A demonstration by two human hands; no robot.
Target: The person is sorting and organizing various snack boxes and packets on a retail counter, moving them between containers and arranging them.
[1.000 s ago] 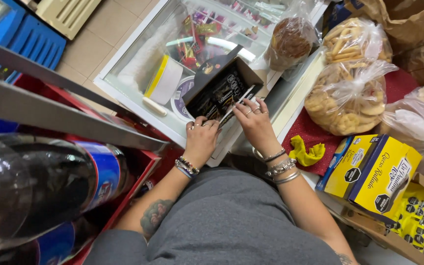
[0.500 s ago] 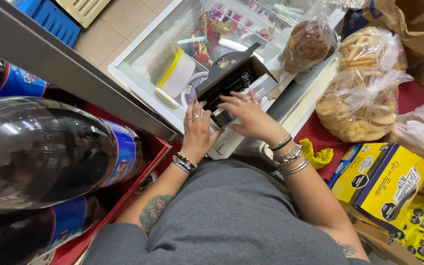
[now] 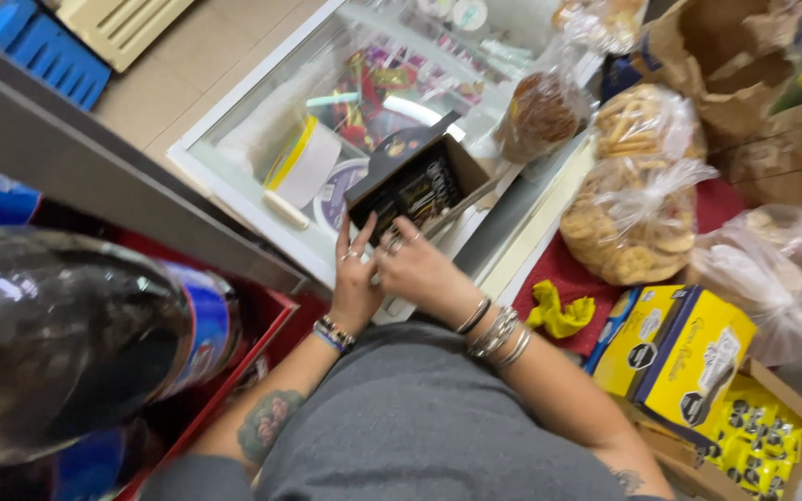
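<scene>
A black open cardboard box (image 3: 420, 181) lies on the glass lid of a chest freezer (image 3: 262, 130). My left hand (image 3: 355, 283) rests against the box's near side, its ringed fingers spread and pointing up. My right hand (image 3: 420, 269) sits right beside it at the box's near corner, closed around a thin pale stick-like tool (image 3: 471, 199) that runs along the box's right edge. What kind of tool it is cannot be made out. Both wrists wear bracelets.
Tied clear bags of biscuits (image 3: 633, 223) and a brown paper bag (image 3: 735, 65) crowd the right. Yellow cartons (image 3: 675, 348) stand at lower right, beside a yellow cloth (image 3: 559, 315). A big dark soda bottle (image 3: 67, 343) and a metal shelf edge (image 3: 95, 176) fill the left. Blue crates (image 3: 39, 46) are on the floor.
My hands have drawn together at the box's near side. The box has turned a little on the lid, and the view has shifted closer and to the left.
</scene>
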